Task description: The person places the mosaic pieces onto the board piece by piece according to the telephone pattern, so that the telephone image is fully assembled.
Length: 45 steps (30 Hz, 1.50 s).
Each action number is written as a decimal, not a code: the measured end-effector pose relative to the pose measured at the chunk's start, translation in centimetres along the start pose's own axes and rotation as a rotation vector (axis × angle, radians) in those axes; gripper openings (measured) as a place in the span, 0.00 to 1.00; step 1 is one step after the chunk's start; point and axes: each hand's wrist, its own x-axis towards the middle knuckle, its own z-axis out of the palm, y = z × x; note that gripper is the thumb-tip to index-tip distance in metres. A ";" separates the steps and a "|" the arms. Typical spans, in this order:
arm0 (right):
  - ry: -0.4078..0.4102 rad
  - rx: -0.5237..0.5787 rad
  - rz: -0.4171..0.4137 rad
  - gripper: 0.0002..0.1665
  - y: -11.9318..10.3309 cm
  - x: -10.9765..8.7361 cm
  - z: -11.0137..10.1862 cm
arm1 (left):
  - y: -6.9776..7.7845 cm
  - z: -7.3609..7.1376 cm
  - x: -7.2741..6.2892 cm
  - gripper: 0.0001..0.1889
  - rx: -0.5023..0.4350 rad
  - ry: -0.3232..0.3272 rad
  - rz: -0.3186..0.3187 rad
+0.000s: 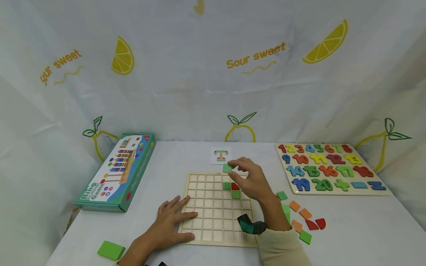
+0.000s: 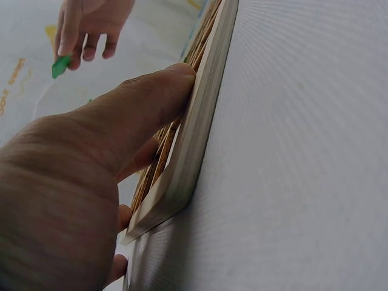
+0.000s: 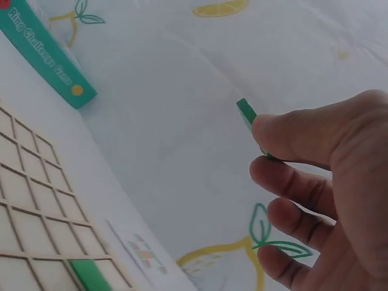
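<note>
My right hand (image 1: 252, 181) pinches a green square tile (image 1: 227, 168) between thumb and index finger, above the far edge of a wooden grid board (image 1: 208, 224). In the right wrist view this tile (image 3: 246, 113) appears nearly edge-on. Two green tiles, one left (image 1: 226, 186) and one nearer (image 1: 236, 194), lie in the grid beside a red piece (image 1: 235, 186), which the right hand partly covers. With fingers spread, my left hand (image 1: 169, 224) rests on the board's left side. Its thumb (image 2: 145, 97) lies over the board's edge in the left wrist view.
A small pattern card (image 1: 213, 159) lies behind the board. Loose orange (image 1: 294, 206), red (image 1: 321, 223) and green (image 1: 305, 237) pieces are scattered at right, near a number puzzle (image 1: 289, 188). At left are a game box (image 1: 136, 177) and a green block (image 1: 111, 250).
</note>
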 end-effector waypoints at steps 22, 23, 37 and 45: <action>-0.181 -0.196 0.178 0.11 4.9 -1.3 5.8 | -0.1 0.0 0.1 0.31 0.022 0.017 0.012; -0.190 -0.215 0.189 0.11 4.9 -1.3 5.9 | -0.1 0.0 0.1 0.31 0.023 0.017 0.012; -0.213 -0.250 0.258 0.16 4.3 -1.4 6.1 | 0.0 -0.1 -0.2 0.32 0.009 -0.006 -0.021; -0.106 -0.106 0.205 0.18 1.9 -0.3 3.4 | -0.1 0.0 -0.1 0.31 0.000 0.006 0.005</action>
